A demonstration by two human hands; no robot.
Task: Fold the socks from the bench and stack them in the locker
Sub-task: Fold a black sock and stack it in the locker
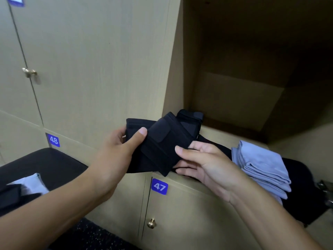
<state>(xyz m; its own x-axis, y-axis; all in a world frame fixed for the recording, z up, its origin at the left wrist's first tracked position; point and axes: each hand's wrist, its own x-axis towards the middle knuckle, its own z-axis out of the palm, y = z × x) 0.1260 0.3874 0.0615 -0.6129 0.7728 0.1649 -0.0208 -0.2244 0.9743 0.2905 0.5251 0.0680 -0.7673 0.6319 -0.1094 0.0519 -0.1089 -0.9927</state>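
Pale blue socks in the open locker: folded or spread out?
Folded. The pale blue socks lie in flat layers, stacked on the wooden locker's floor beside the right hand.

We have a single head-worn view, looking forward and down from close range. It faces the open locker (234, 98), with both forearms reaching in from below.

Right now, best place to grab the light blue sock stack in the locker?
Pinch the light blue socks at their near folded edge, coming from the open front of the locker. The layers lie flat and stepped, so take them all together.
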